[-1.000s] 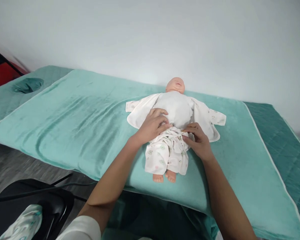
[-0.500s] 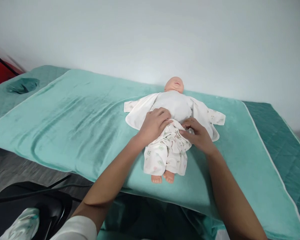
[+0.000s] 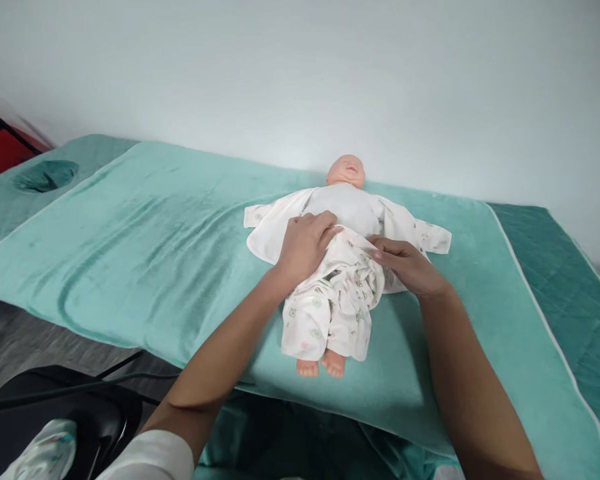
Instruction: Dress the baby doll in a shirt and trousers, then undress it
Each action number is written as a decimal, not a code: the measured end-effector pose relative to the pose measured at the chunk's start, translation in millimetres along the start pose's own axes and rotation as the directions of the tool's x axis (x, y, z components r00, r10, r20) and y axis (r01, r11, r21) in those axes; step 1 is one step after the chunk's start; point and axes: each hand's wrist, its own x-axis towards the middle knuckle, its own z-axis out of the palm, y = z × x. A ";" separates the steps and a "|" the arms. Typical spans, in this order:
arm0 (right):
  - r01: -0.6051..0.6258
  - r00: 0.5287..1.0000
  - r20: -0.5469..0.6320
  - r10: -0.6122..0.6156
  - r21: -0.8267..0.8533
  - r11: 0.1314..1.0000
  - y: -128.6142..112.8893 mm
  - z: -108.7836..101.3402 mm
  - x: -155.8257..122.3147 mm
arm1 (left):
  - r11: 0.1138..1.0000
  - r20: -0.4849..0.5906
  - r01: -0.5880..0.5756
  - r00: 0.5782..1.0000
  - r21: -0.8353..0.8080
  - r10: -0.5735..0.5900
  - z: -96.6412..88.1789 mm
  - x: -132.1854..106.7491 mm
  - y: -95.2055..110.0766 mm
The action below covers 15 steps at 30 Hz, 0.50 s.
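Observation:
A baby doll [image 3: 347, 171] lies on its back, head toward the wall and bare feet toward me. Its white jacket [image 3: 275, 233] is spread out on both sides, printed sleeves stretched wide. White printed trousers [image 3: 353, 277] cover its legs, bunched around the thighs. My left hand [image 3: 307, 247] pinches the waistband on the left, at the doll's belly. On the right, my right hand [image 3: 405, 263] grips the other side of the waistband between thumb and fingers. The waistband is stretched between both hands, over the lower belly.
A light green cover [image 3: 130, 267] with white edging lies across the massage bed, which has a face hole [image 3: 47, 175] at the left end. The white wall [image 3: 300, 80] stands behind. At lower left, a black chair [image 3: 100, 407] bears a patterned cloth [image 3: 47, 450].
Both hands have pulled the trousers' waistband higher up the doll's belly. The right hand has shifted outward a little, and the waistband looks wider. The doll's feet appear slightly nearer to me.

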 end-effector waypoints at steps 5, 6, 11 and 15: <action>-0.097 0.985 -0.134 0.113 0.119 0.988 29.4 -2.2 -4.6 | 0.991 -0.014 0.073 0.997 -0.110 -0.075 -4.9 11.8 -16.2; -0.108 0.983 -0.137 0.123 0.112 0.988 31.1 -2.0 -4.5 | 0.986 -0.019 0.087 0.996 -0.145 -0.091 -6.3 14.3 -20.6; -0.159 0.974 -0.154 0.166 0.053 0.986 30.9 0.6 -2.8 | 0.942 -0.086 0.122 0.984 -0.313 -0.155 -7.6 29.0 -48.8; -0.142 0.957 -0.235 0.168 0.121 0.982 36.0 4.3 -1.7 | 0.889 -0.115 0.142 0.971 -0.436 -0.212 3.0 32.4 -70.0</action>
